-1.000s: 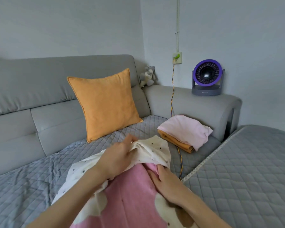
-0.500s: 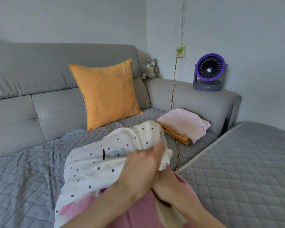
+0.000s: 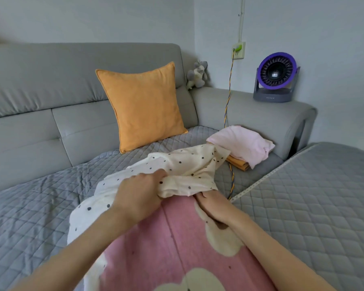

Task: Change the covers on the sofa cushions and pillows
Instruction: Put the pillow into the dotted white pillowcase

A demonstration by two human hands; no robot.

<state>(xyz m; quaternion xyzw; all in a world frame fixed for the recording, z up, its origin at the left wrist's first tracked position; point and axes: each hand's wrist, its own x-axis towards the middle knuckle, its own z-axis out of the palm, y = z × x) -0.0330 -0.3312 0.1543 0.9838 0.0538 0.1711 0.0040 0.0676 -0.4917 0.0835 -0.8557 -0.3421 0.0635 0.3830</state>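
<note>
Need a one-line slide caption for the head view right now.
Left hand grips the polka-dot cover bunched over a pink cushion while the right hand rests on it.

I see soft matt dotted cream cloth cover (image 3: 185, 164), quilted grey sofa mat (image 3: 40, 204), smooth leather-like sofa back (image 3: 51, 80), glossy plastic fan (image 3: 276, 77).

No text, label or number can be read anywhere in the view. The only lettering-like mark is a short row of pale characters on the dark base of the purple fan (image 3: 276, 78) that stands on the sofa arm — too small and blurred to make out. The fabrics carry patterns only — dots and shapes, no words.
</note>
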